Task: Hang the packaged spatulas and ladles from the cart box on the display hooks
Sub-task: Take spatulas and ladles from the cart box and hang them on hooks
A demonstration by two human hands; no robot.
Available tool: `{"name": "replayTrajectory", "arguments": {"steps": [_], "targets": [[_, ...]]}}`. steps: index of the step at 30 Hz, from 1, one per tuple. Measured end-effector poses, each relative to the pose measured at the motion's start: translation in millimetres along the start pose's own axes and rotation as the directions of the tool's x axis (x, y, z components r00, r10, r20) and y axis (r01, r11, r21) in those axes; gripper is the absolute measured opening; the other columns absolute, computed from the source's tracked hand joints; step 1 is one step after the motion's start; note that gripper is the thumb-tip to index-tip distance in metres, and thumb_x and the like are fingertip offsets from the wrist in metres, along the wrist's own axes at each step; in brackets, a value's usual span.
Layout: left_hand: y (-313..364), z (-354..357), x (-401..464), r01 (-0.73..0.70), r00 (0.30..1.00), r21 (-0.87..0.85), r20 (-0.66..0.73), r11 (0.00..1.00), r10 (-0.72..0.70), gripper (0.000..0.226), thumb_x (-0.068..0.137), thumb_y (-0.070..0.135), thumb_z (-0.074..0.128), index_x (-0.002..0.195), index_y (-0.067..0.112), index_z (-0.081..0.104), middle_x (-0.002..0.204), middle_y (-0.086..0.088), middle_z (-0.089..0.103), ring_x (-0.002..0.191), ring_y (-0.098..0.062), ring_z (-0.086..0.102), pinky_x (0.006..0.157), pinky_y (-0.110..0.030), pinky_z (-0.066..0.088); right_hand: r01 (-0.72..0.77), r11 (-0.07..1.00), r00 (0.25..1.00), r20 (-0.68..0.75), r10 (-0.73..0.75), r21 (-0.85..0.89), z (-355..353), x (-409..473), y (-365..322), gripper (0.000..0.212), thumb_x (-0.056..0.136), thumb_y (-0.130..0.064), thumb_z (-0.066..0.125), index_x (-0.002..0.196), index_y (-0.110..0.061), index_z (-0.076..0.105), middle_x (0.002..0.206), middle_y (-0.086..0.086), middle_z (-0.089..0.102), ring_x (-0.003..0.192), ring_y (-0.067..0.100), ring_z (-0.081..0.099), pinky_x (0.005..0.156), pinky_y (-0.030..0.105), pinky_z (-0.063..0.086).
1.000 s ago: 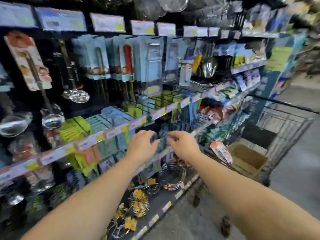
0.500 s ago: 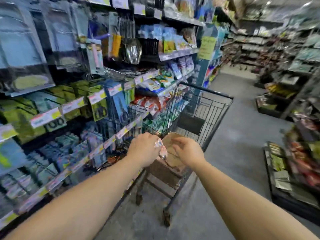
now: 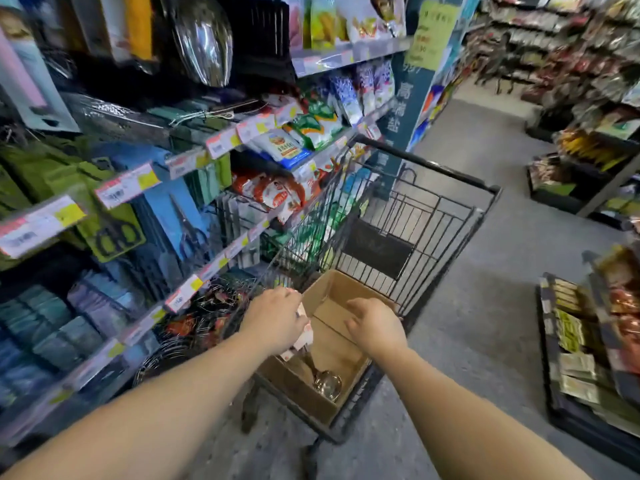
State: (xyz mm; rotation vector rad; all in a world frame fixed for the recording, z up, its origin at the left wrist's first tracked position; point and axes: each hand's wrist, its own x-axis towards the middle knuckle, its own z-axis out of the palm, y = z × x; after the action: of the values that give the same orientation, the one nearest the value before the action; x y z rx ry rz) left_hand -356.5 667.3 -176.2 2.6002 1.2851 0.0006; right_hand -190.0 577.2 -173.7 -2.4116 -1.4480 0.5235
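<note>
Both hands are over the cardboard box [image 3: 332, 341] in the cart [image 3: 415, 216], at about six o'clock in my view. My left hand [image 3: 277, 317] has its grip curled around a packaged utensil [image 3: 304, 336], the white and red card showing just under the fingers at the box's near-left edge. My right hand [image 3: 372, 327] hovers above the box, grip loose and fingers spread, holding nothing. A metal ladle [image 3: 327, 384] lies in the box bottom. Display shelves [image 3: 194, 157] run along nine o'clock.
</note>
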Motion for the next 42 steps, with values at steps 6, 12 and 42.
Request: {"name": "replayTrajectory", "arguments": {"steps": [6, 12, 42], "targets": [[-15.9, 62.0, 44.0, 0.248, 0.963, -0.063, 0.125, 0.967, -0.239, 0.05, 0.093, 0.053, 0.04, 0.13, 0.022, 0.051, 0.131, -0.006, 0.053, 0.123, -0.028, 0.046, 0.101, -0.038, 0.041, 0.103, 0.992, 0.967, 0.24, -0.083, -0.075, 53.2, 100.0, 41.4, 0.036, 0.094, -0.032, 0.052, 0.129, -0.026, 0.057, 0.124, 0.003, 0.058, 0.112, 0.023, 0.057, 0.092, 0.032, 0.048], [-5.1, 129.2, 42.2, 0.49, 0.864, -0.177, 0.23, 0.854, -0.448, 0.043, 0.093, 0.044, 0.044, 0.13, 0.022, 0.051, 0.126, -0.006, 0.055, 0.119, -0.028, 0.05, 0.096, -0.033, 0.042, 0.177, 0.979, 0.821, 0.564, -0.087, -0.105, 124.7, 157.4, 73.5, 0.034, 0.094, -0.034, 0.05, 0.126, -0.028, 0.057, 0.116, 0.005, 0.065, 0.102, 0.024, 0.062, 0.086, 0.034, 0.053], [7.6, 204.6, 42.9, 0.63, 0.776, -0.276, 0.259, 0.725, -0.576, 0.042, 0.093, 0.043, 0.05, 0.131, 0.025, 0.052, 0.129, 0.001, 0.056, 0.121, -0.021, 0.047, 0.103, -0.035, 0.037, -0.028, 0.95, 0.806, 0.569, -0.162, 0.311, 222.2, 177.7, 101.9, 0.008, 0.093, -0.022, 0.06, 0.1, -0.02, 0.062, 0.091, -0.005, 0.065, 0.082, 0.013, 0.061, 0.074, 0.03, 0.052]]}}
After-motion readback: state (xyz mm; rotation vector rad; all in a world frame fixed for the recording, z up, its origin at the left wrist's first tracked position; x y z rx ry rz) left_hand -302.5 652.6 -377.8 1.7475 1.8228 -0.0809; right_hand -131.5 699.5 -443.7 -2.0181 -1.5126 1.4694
